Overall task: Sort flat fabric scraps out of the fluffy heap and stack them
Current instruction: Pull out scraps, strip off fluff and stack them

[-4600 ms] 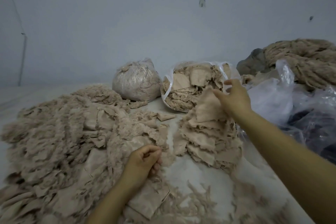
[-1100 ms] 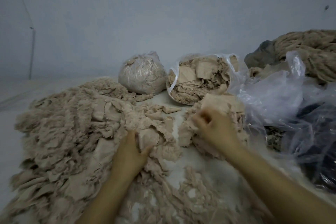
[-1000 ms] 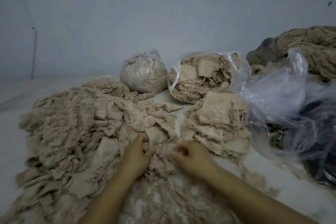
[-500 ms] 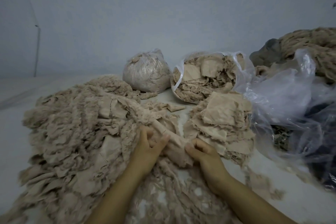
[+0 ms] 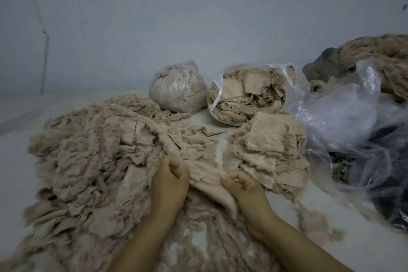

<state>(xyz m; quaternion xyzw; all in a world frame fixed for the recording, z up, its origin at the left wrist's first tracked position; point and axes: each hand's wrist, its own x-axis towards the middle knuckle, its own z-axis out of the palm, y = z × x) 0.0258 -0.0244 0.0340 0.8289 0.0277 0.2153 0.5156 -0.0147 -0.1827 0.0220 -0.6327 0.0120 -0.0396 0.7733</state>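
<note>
A big fluffy heap point(image 5: 88, 161) of beige fabric fills the left half of the white surface. Right of it stands the stack of flat scraps point(image 5: 267, 152). Between heap and stack, a long beige scrap point(image 5: 205, 174) stretches from the heap toward me. My left hand point(image 5: 170, 185) grips its left side with curled fingers. My right hand point(image 5: 245, 187) pinches its right edge. Both hands sit close together just in front of the stack.
A tied clear bag point(image 5: 176, 88) of fluff and an open bag point(image 5: 249, 95) of scraps stand at the back. Crumpled clear plastic point(image 5: 344, 121) over dark material lies to the right, with a rope-like beige pile point(image 5: 379, 59) behind. Loose fluff strands point(image 5: 220, 245) lie near me.
My right hand left the stack and came down to the heap's edge. Both hands took hold of a long scrap and pulled it a little out of the heap.
</note>
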